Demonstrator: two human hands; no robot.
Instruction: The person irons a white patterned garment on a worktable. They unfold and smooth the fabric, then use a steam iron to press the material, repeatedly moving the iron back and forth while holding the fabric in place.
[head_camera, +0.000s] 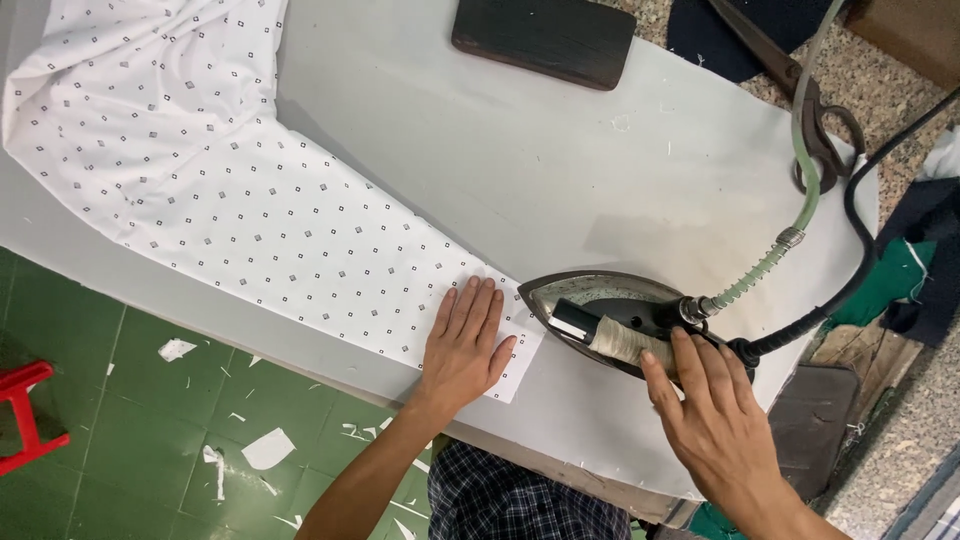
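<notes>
A white cloth with small dark squares (230, 190) lies stretched across the grey padded ironing table (560, 170), bunched at the far left. My left hand (465, 345) presses flat on the cloth's near end, fingers together. My right hand (705, 400) grips the wrapped handle of a steam iron (600, 310), whose pointed tip sits just right of the cloth's end, next to my left fingers. A green hose (800, 215) and a black cable (850, 270) run from the iron's back.
A dark wooden block (545, 38) lies at the table's far edge. Large scissors (815, 130) rest at the right corner. Green floor tiles (150, 420) with white scraps lie below, a red stool (25, 410) at left. Dark and green fabrics pile at right.
</notes>
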